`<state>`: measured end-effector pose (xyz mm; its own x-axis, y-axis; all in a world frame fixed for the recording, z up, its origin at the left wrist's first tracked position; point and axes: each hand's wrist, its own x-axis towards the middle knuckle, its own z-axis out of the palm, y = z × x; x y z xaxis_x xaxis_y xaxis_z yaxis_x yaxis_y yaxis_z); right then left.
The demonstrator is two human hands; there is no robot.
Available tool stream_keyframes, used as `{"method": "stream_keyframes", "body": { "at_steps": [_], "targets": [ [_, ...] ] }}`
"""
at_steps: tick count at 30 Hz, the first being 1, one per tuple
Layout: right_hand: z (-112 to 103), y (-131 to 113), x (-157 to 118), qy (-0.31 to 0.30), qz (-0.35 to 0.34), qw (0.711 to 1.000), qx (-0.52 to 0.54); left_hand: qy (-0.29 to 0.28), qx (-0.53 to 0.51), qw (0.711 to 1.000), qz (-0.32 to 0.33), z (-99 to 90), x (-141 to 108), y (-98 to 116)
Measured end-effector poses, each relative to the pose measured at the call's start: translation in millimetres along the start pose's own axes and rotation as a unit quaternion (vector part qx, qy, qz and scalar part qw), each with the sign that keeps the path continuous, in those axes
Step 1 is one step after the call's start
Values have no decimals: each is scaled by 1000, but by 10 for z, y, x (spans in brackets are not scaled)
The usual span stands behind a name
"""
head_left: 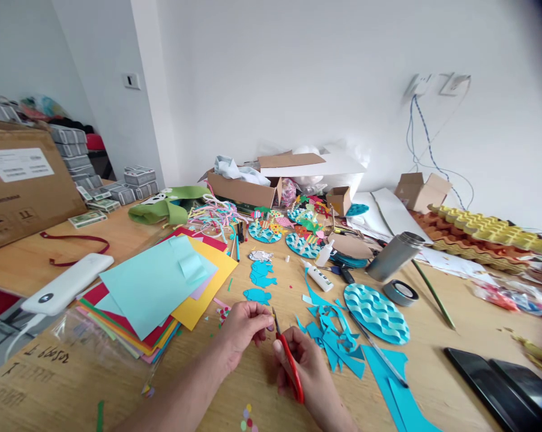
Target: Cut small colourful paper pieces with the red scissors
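Note:
Red-handled scissors [292,371] are in my right hand [303,366], whose fingers wrap round the handles; the blades point up and away. My left hand [248,327] is just left of the blades, its thumb and fingertips pinched on a small purplish piece [271,327], too small to make out clearly. Beyond my left hand lie blue paper fish [257,295] in a column, with a white patterned fish [260,256] at the far end. Blue paper scraps [334,336] are heaped right of the scissors. Small coloured paper dots [248,420] lie near the front edge.
Coloured paper sheets [149,288] and a white power bank [68,285] are at left. Glue bottles [319,277], a wavy blue oval [376,312], a metal flask [395,257], a pen [383,354] and black flat objects [487,384] are at right. Boxes [243,189] stand behind.

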<state>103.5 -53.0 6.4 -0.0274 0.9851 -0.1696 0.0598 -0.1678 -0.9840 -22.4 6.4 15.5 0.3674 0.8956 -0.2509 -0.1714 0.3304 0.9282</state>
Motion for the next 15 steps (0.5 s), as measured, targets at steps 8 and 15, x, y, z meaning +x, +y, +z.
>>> {"method": "stream_keyframes", "body": {
  "at_steps": [8,15],
  "targets": [
    [0,-1,-3,0,12,1000,3,7,-8,1000,0,-19,11,-30],
    [0,12,4,1,9,1000,-4,3,-12,1000,-14,-20,10,-15]
  ]
}}
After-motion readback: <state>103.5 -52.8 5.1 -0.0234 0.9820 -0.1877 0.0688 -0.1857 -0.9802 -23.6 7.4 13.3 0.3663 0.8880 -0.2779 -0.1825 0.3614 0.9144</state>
